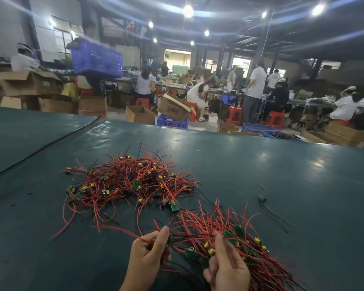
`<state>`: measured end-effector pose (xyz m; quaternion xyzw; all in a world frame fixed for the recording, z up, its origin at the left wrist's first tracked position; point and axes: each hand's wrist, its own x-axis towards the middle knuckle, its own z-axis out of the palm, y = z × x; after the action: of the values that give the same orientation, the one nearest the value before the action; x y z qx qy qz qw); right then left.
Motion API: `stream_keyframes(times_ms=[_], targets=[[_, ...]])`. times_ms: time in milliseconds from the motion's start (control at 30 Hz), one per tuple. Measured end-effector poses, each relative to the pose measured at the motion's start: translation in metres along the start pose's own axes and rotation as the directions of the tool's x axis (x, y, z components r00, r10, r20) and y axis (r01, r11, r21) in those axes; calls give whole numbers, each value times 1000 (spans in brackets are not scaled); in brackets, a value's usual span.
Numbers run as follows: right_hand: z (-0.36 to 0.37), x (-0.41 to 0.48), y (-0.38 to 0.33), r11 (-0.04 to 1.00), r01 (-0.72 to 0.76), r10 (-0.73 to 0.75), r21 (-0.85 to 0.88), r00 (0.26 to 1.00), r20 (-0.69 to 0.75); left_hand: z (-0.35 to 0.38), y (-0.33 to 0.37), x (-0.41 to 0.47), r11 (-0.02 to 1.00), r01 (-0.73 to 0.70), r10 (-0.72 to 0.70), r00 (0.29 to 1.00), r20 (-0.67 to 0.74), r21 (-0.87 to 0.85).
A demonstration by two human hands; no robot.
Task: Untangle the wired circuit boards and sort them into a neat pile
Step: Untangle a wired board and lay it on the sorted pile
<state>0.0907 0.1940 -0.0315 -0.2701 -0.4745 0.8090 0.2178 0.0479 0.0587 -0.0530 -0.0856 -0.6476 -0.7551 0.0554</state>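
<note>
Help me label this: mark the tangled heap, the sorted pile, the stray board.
tangled heap (130,183), head view, central wires
sorted pile (243,238), head view, mid-pile wires
stray board (262,199), head view, board itself

Dim hall lit by bare ceiling lamps (187,11) from 12 to 1 o'clock, each flaring into blue streaks. Pale glare patches mark the dark green counter (315,164) at 3 o'clock. The central wired circuit boards (130,181) are sharp. The blue crate (97,59) at 10 o'clock is motion-blurred, and the edges bow from wide-angle distortion.
</note>
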Motion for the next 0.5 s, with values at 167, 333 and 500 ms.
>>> stream_keyframes(times_ms=[167, 333, 500], targets=[[18, -22, 29, 973, 69, -23, -220, 978, 205, 4, -2, -4, 995, -50, 43, 996, 80, 85], [14, -17, 18, 975, 116, -88, -191, 985, 149, 7, 3, -4, 990, -76, 63, 992, 112, 123], [-1, -3, -9, 993, 120, -121, 13, 989, 87, 3, 11, 0, 996, -51, 44, 995, 93, 75]])
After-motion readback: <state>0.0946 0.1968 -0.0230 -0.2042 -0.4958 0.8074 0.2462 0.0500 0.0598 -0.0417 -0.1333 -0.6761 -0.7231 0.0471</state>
